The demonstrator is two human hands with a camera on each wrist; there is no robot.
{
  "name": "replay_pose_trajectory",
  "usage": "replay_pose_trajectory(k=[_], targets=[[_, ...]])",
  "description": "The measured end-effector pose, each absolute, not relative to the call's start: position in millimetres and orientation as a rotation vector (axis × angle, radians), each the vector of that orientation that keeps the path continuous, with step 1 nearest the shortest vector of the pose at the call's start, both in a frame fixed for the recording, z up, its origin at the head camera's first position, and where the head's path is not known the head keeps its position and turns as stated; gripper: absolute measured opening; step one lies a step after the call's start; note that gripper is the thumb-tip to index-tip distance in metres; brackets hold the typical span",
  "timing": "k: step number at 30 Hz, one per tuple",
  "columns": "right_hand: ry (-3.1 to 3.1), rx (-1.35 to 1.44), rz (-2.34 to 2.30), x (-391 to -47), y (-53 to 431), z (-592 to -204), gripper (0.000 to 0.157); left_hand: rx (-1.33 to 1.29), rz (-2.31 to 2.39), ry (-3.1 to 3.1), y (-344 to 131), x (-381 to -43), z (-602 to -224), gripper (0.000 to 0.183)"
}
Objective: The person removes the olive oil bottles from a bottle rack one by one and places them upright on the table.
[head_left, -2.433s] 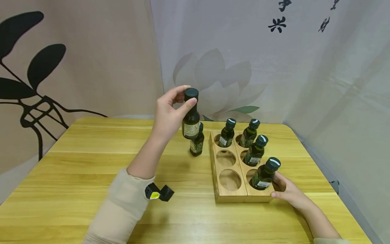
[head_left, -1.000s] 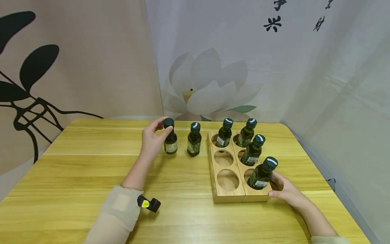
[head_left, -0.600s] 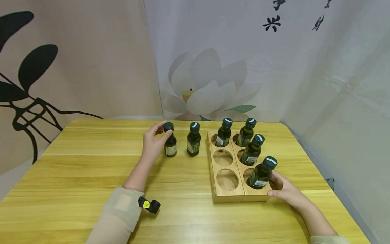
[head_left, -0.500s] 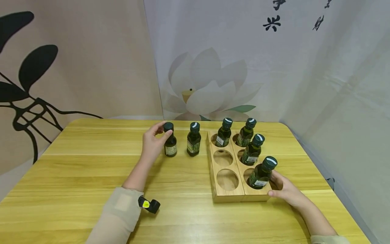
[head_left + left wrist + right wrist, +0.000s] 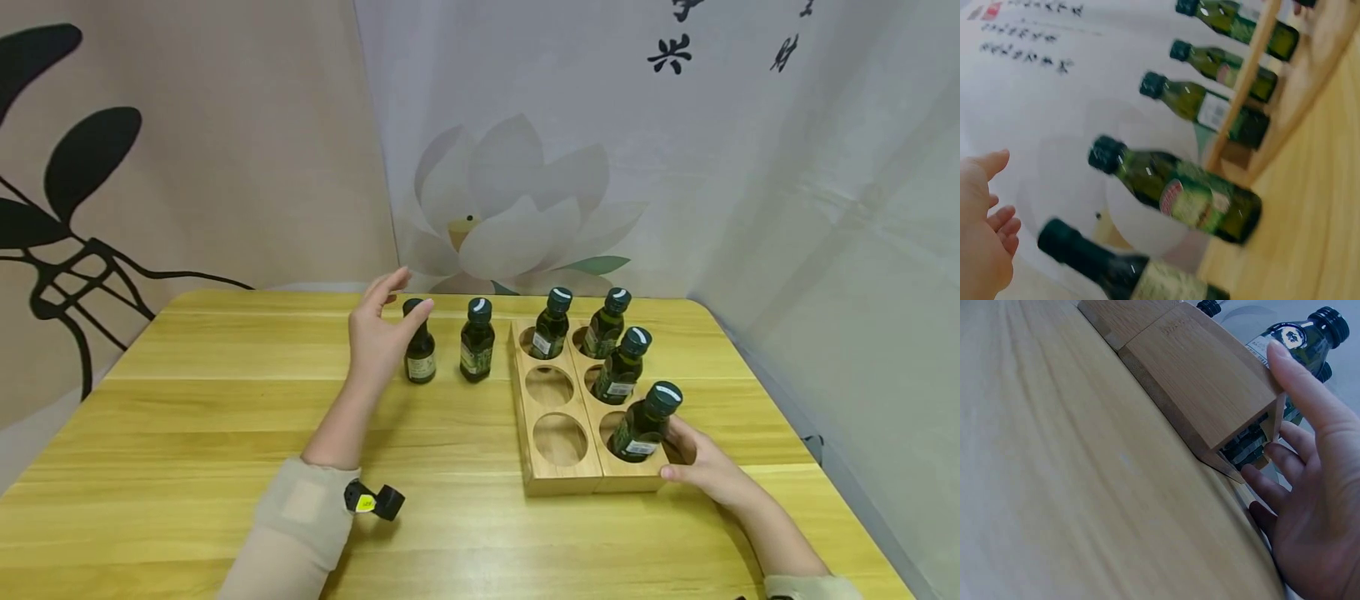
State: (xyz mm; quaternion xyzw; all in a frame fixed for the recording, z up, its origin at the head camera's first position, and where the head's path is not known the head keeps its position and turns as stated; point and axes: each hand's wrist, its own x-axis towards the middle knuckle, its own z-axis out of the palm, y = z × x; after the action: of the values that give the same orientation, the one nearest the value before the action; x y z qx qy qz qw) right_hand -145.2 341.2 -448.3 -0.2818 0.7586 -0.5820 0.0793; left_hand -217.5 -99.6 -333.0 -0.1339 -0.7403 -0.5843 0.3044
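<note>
My left hand (image 5: 378, 337) has its thumb and fingers spread apart behind and beside the neck of a dark glass bottle (image 5: 421, 368) with a cream label. That bottle stands upright on the table; the left wrist view shows the hand (image 5: 982, 228) apart from its cap. To its right stands a green glass bottle (image 5: 477, 346). My right hand (image 5: 708, 471) holds the near right corner of a wooden bottle rack (image 5: 562, 483), thumb on its edge and fingers along its side, as the right wrist view shows. Several green bottles (image 5: 621, 375) stand in the rack's round holes.
The rack's left row has two vacant holes, the middle hole (image 5: 550, 387) and the near hole (image 5: 561, 442). Wooden tabletop (image 5: 225, 433) stretches to the left and front. Printed cloth (image 5: 525, 125) hangs behind the table.
My left hand lowered the cream-labelled bottle to the table left of the green one, then let go, its fingers lifting and spreading. The right hand has stayed at the rack.
</note>
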Motion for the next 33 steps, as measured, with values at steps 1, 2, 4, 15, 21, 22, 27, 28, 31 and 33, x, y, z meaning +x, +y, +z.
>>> replay_pose_trajectory(k=[1,2,4,15,21,22,27,28,31,33], targets=[[2.269,-0.845,-1.742,-145.5,340.9,-448.3,0.076,-0.365,-1.556,-1.946,-95.7,-212.2,-325.9,0.048],[2.266,-0.846,-1.743,-145.8,340.9,-448.3,0.076,-0.377,-1.561,-1.934,-92.0,-209.3,-321.5,0.048],[2.268,-0.843,-1.742,-146.2,341.0,-448.8,0.076,-0.423,-1.576,-1.908,-86.1,-208.9,-319.6,0.048],[2.264,-0.837,-1.746,-146.6,341.1,-451.3,0.077,-0.605,-1.601,-1.931,-42.9,-214.9,-332.9,0.049],[2.270,-0.827,-1.743,-145.9,341.6,-451.7,0.077,-0.588,-1.682,-1.941,-17.0,-215.3,-328.8,0.049],[2.270,-0.829,-1.742,-145.8,341.7,-451.5,0.076,-0.580,-1.692,-1.943,-12.7,-216.0,-328.0,0.049],[2.275,-0.828,-1.742,-145.3,341.8,-450.1,0.075,-0.547,-1.741,-1.976,8.6,-221.2,-327.3,0.051],[2.277,-0.825,-1.742,-145.1,341.8,-449.8,0.075,-0.539,-1.746,-1.995,12.4,-222.6,-327.9,0.052],[2.283,-0.821,-1.738,-144.8,341.4,-449.2,0.075,-0.510,-1.756,-2.051,22.5,-227.3,-330.5,0.052],[2.279,-0.825,-1.737,-144.8,341.2,-448.7,0.075,-0.495,-1.764,-2.073,27.9,-231.0,-332.3,0.053]])
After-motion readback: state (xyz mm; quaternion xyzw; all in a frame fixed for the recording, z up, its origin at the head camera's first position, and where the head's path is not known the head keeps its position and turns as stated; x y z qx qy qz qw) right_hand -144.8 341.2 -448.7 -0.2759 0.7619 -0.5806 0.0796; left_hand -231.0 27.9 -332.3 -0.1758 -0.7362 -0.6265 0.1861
